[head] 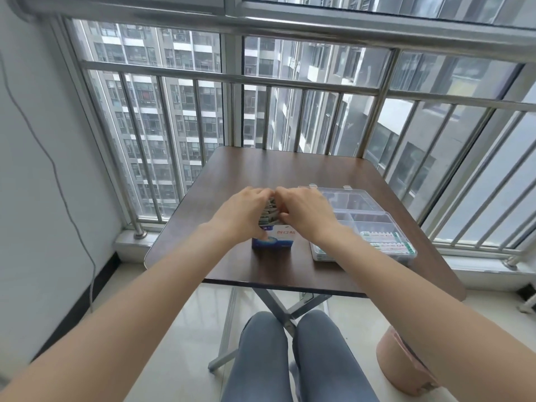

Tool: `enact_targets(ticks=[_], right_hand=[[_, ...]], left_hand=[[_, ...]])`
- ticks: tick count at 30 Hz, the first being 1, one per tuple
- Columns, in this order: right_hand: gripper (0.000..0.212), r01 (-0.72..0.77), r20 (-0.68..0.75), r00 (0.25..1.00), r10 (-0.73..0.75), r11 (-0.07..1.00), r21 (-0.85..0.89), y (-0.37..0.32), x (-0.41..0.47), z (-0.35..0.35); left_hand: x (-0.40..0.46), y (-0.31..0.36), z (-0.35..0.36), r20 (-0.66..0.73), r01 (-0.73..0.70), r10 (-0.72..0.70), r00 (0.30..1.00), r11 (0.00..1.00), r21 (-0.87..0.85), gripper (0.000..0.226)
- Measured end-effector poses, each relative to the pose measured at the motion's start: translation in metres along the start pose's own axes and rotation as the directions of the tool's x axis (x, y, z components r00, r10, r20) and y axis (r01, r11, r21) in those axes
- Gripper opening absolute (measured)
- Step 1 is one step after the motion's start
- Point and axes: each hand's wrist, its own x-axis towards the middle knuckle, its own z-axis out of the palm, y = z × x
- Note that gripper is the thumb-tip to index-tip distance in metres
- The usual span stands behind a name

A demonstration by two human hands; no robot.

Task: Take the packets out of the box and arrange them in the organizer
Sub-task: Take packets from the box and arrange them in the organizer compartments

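At worktop [232, 175] centre: both hands on bundle of packets [271, 213] in box [274, 242]; left hand [246, 211] and right hand [304, 211] grasping it. Organizer [362, 221] at 3 o'clock from box, near compartment partly filled, far compartments unfilled. Task judged early-to-middle.

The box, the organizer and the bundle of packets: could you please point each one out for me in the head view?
box [274, 244]: head view, on its blue front face.
organizer [406, 250]: head view, on its clear near-right rim.
packets [271, 211]: head view, on the bundle showing between both hands.
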Motion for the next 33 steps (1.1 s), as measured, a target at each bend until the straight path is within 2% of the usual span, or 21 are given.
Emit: enact_targets(ticks=[3, 7, 10, 12, 14, 18, 21, 27, 29, 33], right_hand=[[0.017, 0.001, -0.012, 1.000, 0.000, 0.999, 0.032, 0.001, 0.000, 0.003], [0.004, 0.018, 0.017, 1.000, -0.018, 0.999, 0.031, 0.004, 0.000, 0.004], [0.013, -0.008, 0.040, 0.999, 0.004, 0.995, 0.097, 0.009, 0.001, 0.003], [0.008, -0.030, 0.032, 0.999, 0.025, 0.985, 0.171, 0.012, 0.002, 0.001], [0.013, -0.013, 0.024, 1.000, 0.009, 0.981, 0.192, 0.013, 0.002, -0.001], [0.030, 0.088, 0.008, 0.996, -0.089, 0.989, 0.119, 0.016, 0.001, 0.000], [0.036, 0.139, 0.040, 0.989, -0.139, 0.990, 0.011, 0.018, 0.003, 0.003], [0.023, 0.189, 0.090, 0.979, -0.180, 0.977, -0.097, 0.018, 0.009, 0.003], [0.025, 0.180, 0.095, 0.981, -0.168, 0.975, -0.130, 0.018, 0.011, 0.005], [0.023, 0.163, 0.027, 0.987, -0.162, 0.982, -0.092, 0.018, 0.012, 0.004]], left_hand=[[0.001, -0.001, 0.000, 0.000, 0.010, -0.010, 1.000, 1.000, -0.008, 0.068], [0.003, -0.002, 0.000, 0.016, 0.025, -0.025, 1.000, 1.000, -0.018, 0.072], [0.004, -0.002, -0.001, 0.034, 0.028, -0.027, 0.999, 0.999, -0.015, 0.075], [0.004, -0.002, -0.002, 0.044, 0.028, -0.028, 0.999, 1.000, -0.014, 0.077], [0.006, -0.002, -0.002, 0.049, 0.026, -0.025, 0.999, 0.999, -0.021, 0.076], [0.007, -0.003, -0.002, 0.053, 0.028, -0.027, 0.998, 0.999, -0.026, 0.065], [0.009, -0.004, -0.002, 0.048, 0.030, -0.029, 0.998, 0.999, -0.039, 0.067], [0.011, -0.007, -0.002, 0.068, 0.035, -0.032, 0.997, 0.998, -0.053, 0.070], [0.013, -0.008, -0.002, 0.074, 0.038, -0.035, 0.997, 0.998, -0.050, 0.071], [0.016, -0.009, -0.001, 0.081, 0.034, -0.029, 0.996, 0.998, -0.057, 0.075]])
